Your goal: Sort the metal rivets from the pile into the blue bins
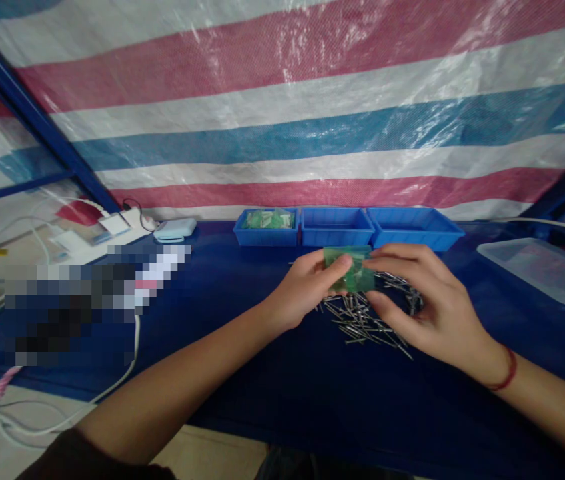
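- Below left hand's grip: scattered metal fasteners in the way.
- Beyond grip: three blue plastic bins block low passes.
- Near side of grip: passable over blue tabletop.
- Right of grip: right hand, then translucent plastic lid.

We see broad red, white and blue stripes across the far sheet. Our table is dark blue, the three bins brighter blue, the small bag green, the nails silvery grey. We wear a dark red wristband on the right and a black sleeve on the left.
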The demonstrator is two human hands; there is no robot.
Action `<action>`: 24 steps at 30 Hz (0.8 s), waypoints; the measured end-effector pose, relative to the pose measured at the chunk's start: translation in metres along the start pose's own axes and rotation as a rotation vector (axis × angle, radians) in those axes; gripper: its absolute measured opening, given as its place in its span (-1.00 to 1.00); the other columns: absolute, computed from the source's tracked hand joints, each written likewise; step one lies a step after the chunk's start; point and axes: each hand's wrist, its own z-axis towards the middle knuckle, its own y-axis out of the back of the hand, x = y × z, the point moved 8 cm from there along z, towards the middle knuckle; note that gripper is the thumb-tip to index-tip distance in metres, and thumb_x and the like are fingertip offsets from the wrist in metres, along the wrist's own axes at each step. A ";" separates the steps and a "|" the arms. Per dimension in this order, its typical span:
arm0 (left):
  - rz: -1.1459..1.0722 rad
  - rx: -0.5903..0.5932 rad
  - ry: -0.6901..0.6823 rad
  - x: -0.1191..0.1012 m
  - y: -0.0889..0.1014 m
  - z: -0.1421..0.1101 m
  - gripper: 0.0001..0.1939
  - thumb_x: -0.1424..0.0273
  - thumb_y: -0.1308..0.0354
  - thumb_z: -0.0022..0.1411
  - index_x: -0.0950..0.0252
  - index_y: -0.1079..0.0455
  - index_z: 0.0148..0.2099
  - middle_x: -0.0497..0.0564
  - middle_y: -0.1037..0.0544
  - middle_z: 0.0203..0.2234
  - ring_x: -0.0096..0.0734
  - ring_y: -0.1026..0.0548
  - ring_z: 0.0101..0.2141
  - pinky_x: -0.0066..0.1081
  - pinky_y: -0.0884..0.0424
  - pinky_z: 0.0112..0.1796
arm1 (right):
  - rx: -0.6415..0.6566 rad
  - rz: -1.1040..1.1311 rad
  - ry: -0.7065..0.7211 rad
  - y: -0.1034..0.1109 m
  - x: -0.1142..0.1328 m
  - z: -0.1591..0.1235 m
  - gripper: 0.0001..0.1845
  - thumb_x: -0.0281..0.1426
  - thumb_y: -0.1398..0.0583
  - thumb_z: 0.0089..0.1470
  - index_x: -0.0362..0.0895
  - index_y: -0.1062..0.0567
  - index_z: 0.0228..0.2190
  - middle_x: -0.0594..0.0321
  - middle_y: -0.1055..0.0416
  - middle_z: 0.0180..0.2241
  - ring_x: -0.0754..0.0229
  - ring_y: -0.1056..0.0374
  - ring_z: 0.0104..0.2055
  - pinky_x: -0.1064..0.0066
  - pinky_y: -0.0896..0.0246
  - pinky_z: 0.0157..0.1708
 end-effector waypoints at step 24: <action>0.770 -0.089 -0.500 -0.034 -0.005 -0.019 -0.48 0.19 -0.08 0.21 0.24 -0.13 0.17 0.21 -0.23 0.09 -0.19 -0.36 -0.06 -0.25 -0.37 -0.15 | -0.063 0.861 -0.866 -0.034 -0.067 -0.026 -0.82 -0.29 -0.29 -0.09 -0.05 -0.40 -0.43 0.38 -0.28 -0.54 0.38 -0.22 -0.57 0.53 -0.21 -0.57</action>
